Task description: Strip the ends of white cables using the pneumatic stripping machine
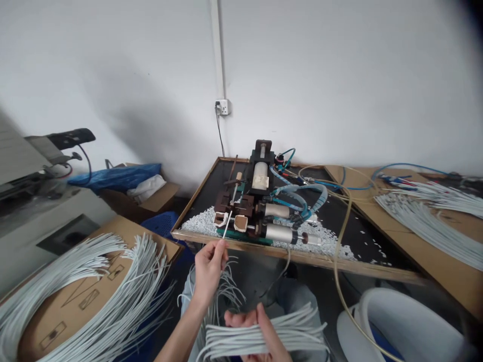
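Left hand (209,266) pinching wire (227,224) above

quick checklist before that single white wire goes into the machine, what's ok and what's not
1. Single wire pinched in the left hand: ok.
2. Wire tip lined up with the gap between the two brown blocks at the machine's front: ok, it points there; whether it has entered, cannot tell.
3. Bundle of wires secured by the right hand: ok, fingers wrapped over it.
4. Fingers clear of the machine: ok, the left hand sits below the tray edge.
5. Feed path free of white scraps: cannot tell.
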`<state>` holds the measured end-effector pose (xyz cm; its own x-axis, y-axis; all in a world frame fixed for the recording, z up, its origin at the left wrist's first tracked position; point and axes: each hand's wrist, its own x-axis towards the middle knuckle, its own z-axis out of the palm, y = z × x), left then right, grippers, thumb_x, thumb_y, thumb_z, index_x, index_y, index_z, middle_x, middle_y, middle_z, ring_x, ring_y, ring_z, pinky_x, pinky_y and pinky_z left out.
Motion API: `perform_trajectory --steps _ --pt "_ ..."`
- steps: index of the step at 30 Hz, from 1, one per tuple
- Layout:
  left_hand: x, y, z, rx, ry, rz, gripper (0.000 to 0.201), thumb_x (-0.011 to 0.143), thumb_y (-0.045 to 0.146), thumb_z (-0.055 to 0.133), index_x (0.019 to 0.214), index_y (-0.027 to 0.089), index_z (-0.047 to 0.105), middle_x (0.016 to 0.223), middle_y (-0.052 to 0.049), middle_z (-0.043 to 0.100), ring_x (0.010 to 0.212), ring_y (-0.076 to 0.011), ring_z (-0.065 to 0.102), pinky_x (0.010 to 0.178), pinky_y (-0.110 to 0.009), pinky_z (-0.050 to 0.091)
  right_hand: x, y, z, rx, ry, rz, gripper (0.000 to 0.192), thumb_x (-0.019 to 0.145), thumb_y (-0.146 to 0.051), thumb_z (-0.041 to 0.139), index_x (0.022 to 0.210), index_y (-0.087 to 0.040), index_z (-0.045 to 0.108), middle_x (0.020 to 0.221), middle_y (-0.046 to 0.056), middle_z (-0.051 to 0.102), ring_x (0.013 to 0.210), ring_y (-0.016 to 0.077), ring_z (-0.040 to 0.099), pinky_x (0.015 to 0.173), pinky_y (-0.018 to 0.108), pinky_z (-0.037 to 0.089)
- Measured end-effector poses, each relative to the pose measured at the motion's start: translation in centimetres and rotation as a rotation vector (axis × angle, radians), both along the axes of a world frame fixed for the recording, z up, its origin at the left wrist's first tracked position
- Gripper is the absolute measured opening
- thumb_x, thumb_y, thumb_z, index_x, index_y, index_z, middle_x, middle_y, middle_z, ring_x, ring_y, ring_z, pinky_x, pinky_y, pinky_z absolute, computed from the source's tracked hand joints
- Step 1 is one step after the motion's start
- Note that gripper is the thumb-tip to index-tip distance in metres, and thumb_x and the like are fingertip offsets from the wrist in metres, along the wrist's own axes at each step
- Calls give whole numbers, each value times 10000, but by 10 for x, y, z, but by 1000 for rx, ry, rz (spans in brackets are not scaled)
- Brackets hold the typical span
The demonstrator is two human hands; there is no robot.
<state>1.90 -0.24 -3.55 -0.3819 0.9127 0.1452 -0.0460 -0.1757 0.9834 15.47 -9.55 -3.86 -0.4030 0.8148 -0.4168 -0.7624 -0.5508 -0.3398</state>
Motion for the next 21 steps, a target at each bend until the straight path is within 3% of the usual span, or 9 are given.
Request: perform_trajectory --steps 4,13,21 --pt "0 11 -3 -12 66 7 355 883 448 608 723 133 641 523 32 518 417 -75 401 405 -187 304 -4 -1 -9 -21 -38 -32 361 605 -581 819 556 -245 698 660 6 749 886 212 750 916 292 552" --pt "3 17 -6 -4 251 120 380 910 403 577 621 156 594 539 22 529 485 -104 432 488 -213 342 -1 3 -1 -39 -103 2 396 582 -635 799 565 -255 689 702 17 759 958 237 727 1032 352 475" --pt "8 16 -2 -12 334 134 404 912 425 559 598 171 562 512 29 482 467 -113 409 463 -220 314 -3 4 -3 30 -192 45 452 636 -715 706 567 -269 687 738 87 745 1024 333 691 993 474 490"
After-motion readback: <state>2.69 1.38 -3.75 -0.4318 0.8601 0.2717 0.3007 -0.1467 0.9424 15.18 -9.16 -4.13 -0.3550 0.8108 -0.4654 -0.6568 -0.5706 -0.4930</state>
